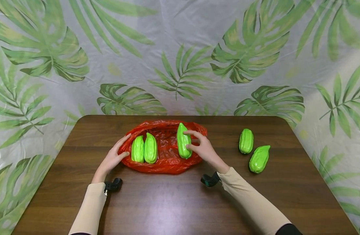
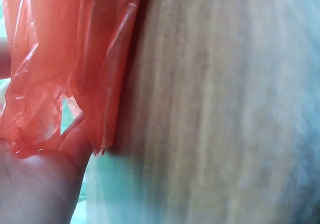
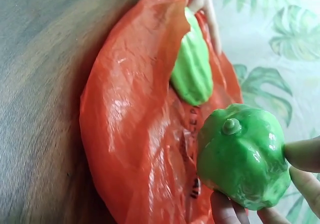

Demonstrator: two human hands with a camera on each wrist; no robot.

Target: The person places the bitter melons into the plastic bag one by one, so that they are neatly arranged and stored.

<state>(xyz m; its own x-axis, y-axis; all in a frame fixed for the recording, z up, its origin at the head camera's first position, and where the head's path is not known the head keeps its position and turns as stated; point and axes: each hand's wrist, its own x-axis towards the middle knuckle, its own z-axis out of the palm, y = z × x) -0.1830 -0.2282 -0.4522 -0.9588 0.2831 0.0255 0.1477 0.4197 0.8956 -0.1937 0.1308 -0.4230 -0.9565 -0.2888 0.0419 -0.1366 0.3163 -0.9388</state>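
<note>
A red plastic bag lies on the wooden table with its mouth spread wide. Two ridged, glossy green gourds rest side by side inside its left end. Over the bag's right part, my right hand pinches another green gourd between thumb and fingers. That gourd stands lengthwise, pointed tip toward the back in the head view. At the bag's left rim, my left hand touches the plastic, thumb and fingers spread apart. Red film partly covers the left thumb in the left wrist view.
Right of the bag, a green gourd lies on the table, with another pointed gourd nearer the front. A leaf-patterned cloth hangs behind the table. Dark print shows on the bag's inside in the right wrist view.
</note>
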